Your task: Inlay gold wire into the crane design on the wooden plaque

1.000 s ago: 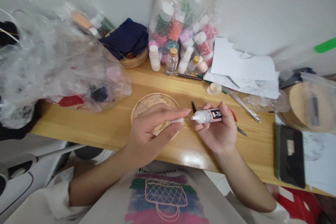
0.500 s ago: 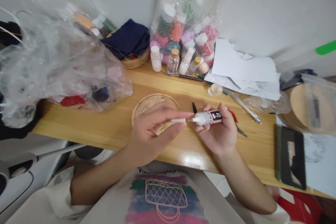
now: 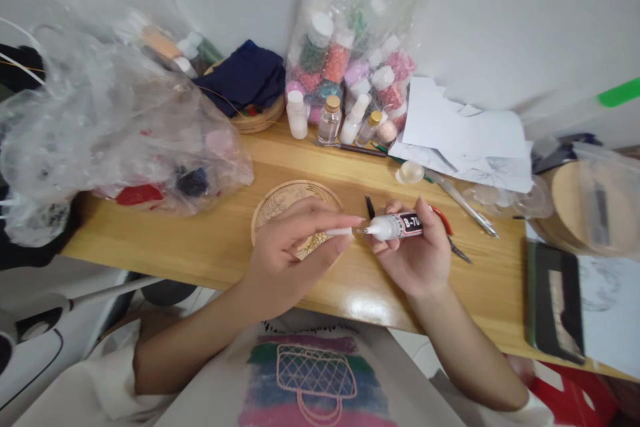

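My right hand (image 3: 423, 263) is wrapped round a white glue tube (image 3: 397, 226) with a black "B-70" label. The tube lies nearly level, its thin metal tip pointing left. My left hand (image 3: 285, 267) pinches a slim white cap (image 3: 339, 232) between thumb and fingers, a small gap away from the tip. Behind and below the left hand lies a round carved wooden disc (image 3: 277, 199) with gold-coloured bits on it, partly covered by that hand. Pliers with a red handle (image 3: 442, 219) lie beyond the right hand, partly hidden.
Clear plastic bags, one a bag of bead jars (image 3: 336, 63), stand along the wall. Small bottles (image 3: 330, 123) line up before it. Papers (image 3: 463, 130), a silver pen (image 3: 467, 205) and a dark case (image 3: 555, 300) lie to the right. A navy cloth (image 3: 250, 77) rests on a wooden hoop.
The view has shifted very slightly. Both hands keep nearly the same pose, with the glue tube and the cap still held close together.
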Tool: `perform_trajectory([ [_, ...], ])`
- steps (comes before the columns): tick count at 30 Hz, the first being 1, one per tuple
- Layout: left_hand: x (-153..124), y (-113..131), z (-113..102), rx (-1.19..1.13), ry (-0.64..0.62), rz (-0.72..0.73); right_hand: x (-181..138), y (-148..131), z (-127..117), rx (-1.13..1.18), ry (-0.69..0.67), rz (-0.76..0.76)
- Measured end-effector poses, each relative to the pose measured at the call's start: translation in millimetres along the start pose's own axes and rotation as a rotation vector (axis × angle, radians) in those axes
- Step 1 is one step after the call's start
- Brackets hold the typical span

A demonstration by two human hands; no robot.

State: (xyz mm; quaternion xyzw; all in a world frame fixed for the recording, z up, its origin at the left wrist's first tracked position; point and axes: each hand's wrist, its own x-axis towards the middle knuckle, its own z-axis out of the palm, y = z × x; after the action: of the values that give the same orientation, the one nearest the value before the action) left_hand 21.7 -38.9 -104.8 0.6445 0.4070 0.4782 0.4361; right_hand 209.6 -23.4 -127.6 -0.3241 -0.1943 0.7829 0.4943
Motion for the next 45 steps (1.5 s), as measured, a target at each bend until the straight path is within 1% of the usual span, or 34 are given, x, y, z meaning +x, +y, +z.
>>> perform_trajectory([
  [9, 1.3, 0.5, -0.3, -0.015, -0.001, 0.006, -0.4, 0.6, -0.7, 0.003, 0.007, -0.012],
  [17, 1.5, 1.3, -0.4, 0.007, 0.013, 0.018, -0.5, 0.8, -1.1, -0.038, 0.026, -0.028],
  [27, 0.9, 0.4, 0.0, -0.009, 0.009, 0.011, 0.1, -0.3, 2.0, 0.03, 0.023, 0.002],
  [37, 0.6, 2.7, -0.1, 0.03, 0.018, -0.007, 0.7, -0.5, 1.7, 0.016, 0.017, -0.001],
  [45, 0.3, 3.3, -0.9, 0.033, 0.013, -0.044, 0.2, 0.9, 1.2, -0.066, 0.092, -0.027],
])
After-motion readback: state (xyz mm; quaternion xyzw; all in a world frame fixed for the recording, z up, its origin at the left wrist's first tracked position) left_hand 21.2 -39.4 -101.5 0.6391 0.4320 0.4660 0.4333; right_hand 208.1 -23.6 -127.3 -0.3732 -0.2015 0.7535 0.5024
